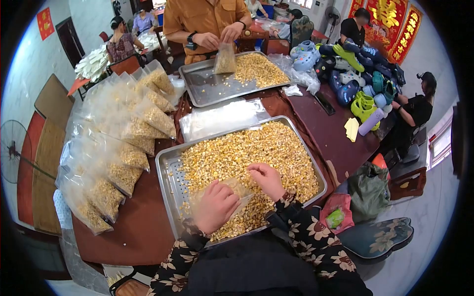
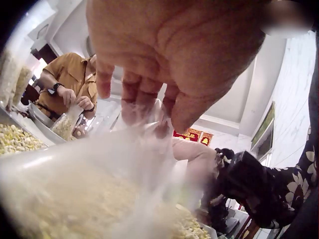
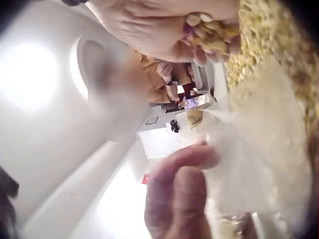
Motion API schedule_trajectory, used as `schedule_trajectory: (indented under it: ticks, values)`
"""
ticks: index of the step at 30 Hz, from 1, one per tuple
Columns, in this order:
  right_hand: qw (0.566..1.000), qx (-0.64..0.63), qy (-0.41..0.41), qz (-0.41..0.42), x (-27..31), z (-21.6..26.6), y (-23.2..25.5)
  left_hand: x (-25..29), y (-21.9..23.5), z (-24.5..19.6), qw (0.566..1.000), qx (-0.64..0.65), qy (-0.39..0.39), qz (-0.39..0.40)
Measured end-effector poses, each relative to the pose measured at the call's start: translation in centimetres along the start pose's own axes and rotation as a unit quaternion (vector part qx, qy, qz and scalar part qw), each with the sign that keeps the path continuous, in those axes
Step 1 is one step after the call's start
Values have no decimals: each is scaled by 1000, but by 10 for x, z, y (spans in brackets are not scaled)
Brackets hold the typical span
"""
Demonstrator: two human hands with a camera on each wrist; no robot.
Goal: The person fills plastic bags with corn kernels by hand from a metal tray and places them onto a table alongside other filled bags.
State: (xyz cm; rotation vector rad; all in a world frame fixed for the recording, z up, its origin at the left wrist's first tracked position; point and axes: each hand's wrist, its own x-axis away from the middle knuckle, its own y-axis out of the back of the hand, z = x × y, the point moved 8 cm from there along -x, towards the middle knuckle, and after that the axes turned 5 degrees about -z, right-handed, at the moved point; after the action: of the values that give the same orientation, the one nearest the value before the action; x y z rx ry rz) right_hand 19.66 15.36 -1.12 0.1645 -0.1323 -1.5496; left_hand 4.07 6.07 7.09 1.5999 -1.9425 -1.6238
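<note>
My left hand [image 1: 216, 207] pinches the mouth of a clear plastic bag [image 2: 75, 194] over the near side of a metal tray [image 1: 160, 172]. Yellow corn kernels [image 1: 247, 148] fill most of that tray. Inside the bag, pale contents show blurred through the plastic in the left wrist view. To the right of the bag mouth is my right hand [image 1: 268, 180], close over the corn. Its fingers curl round a small handful of kernels [image 3: 212, 37], seen in the palm in the right wrist view.
Many filled bags [image 1: 123, 163] lie on the left. Behind the tray are flat plastic bags [image 1: 222, 118] and a second metal tray [image 1: 197, 96], where a person in an orange shirt [image 1: 205, 22] holds a bag. Clogs [image 1: 363, 106], a phone [image 1: 325, 103] and a purple bottle [image 1: 371, 121] are on the right.
</note>
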Motion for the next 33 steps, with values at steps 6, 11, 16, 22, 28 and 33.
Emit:
schedule_trajectory:
  ticks: [6, 11, 16, 22, 28, 33]
  values:
    - [938, 283, 186, -70, -5, 6, 74, 1, 15, -6, 999, -11, 7, -45]
    - [887, 452, 61, -73, 1, -15, 120, 4, 25, -8, 997, -24, 17, -65]
    - [889, 453, 26, -60, 10, -34, 106, 2, 23, -5, 996, -4, 57, -69]
    - [908, 412, 65, -34, 5, -37, 73, -3, 16, 8, 984, -57, 151, -75]
    - [959, 280, 29, -17, 0, -32, 69, 12, -8, 21, 965, -1, 258, 53]
    - [983, 74, -122, 114, 15, -5, 28, 19, -24, 23, 971, 0, 235, 50]
